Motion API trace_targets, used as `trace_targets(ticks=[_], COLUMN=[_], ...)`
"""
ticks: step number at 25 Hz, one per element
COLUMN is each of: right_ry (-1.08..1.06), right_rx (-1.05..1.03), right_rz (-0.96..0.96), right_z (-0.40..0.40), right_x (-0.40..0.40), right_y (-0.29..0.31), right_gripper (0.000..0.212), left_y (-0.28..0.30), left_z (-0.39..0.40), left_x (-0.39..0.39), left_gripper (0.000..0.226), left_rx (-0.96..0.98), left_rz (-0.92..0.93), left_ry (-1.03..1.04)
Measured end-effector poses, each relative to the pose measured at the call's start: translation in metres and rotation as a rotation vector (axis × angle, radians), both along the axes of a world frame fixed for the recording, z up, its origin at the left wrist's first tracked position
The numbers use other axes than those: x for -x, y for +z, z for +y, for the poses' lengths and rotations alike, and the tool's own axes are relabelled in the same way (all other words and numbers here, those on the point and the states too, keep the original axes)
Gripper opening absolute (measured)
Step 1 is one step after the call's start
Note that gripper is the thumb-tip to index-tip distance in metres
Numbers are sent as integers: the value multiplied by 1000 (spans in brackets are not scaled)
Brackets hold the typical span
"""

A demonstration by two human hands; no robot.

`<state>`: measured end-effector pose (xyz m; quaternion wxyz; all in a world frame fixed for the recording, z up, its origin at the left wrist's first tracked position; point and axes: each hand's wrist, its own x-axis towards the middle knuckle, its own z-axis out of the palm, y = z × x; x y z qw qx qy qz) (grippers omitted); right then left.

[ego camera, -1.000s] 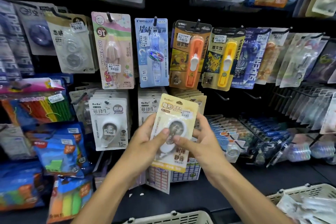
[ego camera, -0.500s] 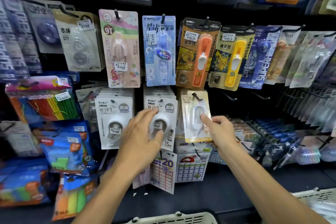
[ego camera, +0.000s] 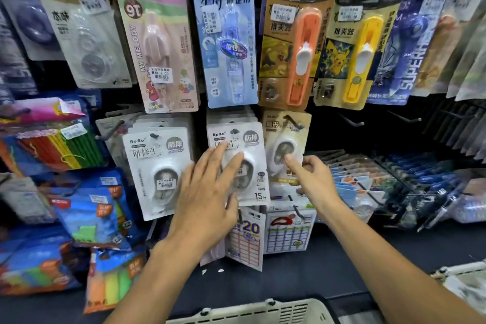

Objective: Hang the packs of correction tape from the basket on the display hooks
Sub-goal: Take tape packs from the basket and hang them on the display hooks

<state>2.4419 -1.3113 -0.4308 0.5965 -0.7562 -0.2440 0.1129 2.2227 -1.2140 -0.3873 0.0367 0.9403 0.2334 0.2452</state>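
The yellow-carded correction tape pack (ego camera: 285,147) hangs on a display hook (ego camera: 294,121) in the middle row, just right of a stack of white packs (ego camera: 238,163). The right hand (ego camera: 311,179) grips the yellow pack's lower right part, thumb on the front of its blister and the other fingers curled at its edge. The left hand (ego camera: 207,192) lies flat with straight, spread fingers on the front white pack, holding nothing. Another white stack (ego camera: 157,171) hangs further left. A pale basket (ego camera: 263,312) sits at the near edge; a second basket's rim (ego camera: 462,273) shows near right.
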Motion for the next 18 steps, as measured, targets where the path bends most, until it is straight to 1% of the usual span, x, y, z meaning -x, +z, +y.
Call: trace_targets(ticks=[2, 3, 4, 5, 6, 7, 8, 9, 10, 11, 12, 13, 14, 15, 18], right_ry=[-65, -131, -201, -261, -293, -277, -189, -33, 162, 367, 575, 722, 777, 724, 401], right_rx=[-47, -66, -75, -65, -28, 41, 158, 320, 514, 750, 999, 1183, 1291, 1312, 1141], right_rz=[30, 8, -36, -71, -85, -85, -58, 33, 182, 321, 349, 286, 201, 159, 217], right_z=[-17, -30, -44, -58, -72, -85, -99, -113, -127, -142, -156, -167, -173, -174, -163], right_x=[21, 34, 50, 68, 88, 109, 130, 153, 174, 189, 198, 201, 199, 195, 179], right_y=[-16, -29, -46, -66, -91, -117, -145, -174, -200, -225, -248, -268, -282, -290, -310], right_gripper=[38, 33, 25, 16, 11, 9, 8, 5, 2, 7, 15, 24, 36, 48, 76], left_y=[-7, -17, -31, -48, -68, -91, -118, -148, -179, -211, -240, -265, -286, -303, -335], left_z=[-8, -13, -19, -24, -29, -36, -43, -52, -61, -72, -85, -96, -104, -108, -102], left_x=[9, 16, 26, 36, 48, 61, 75, 95, 115, 136, 154, 168, 177, 182, 174], left_gripper=[67, 58, 50, 44, 40, 38, 37, 38, 39, 41, 42, 44, 45, 45, 46], left_rx=[-43, -64, -67, -24, 58, 151, 237, 326, 406, 465, 512, 546, 576, 608, 710], left_rz=[-102, -140, -133, -61, 73, 244, 413, 553, 674, 786, 884, 954, 990, 988, 902], left_ry=[-2, -17, -30, -52, -79, -97, -92, -67, -40, -23, -17, -20, -20, -6, 122])
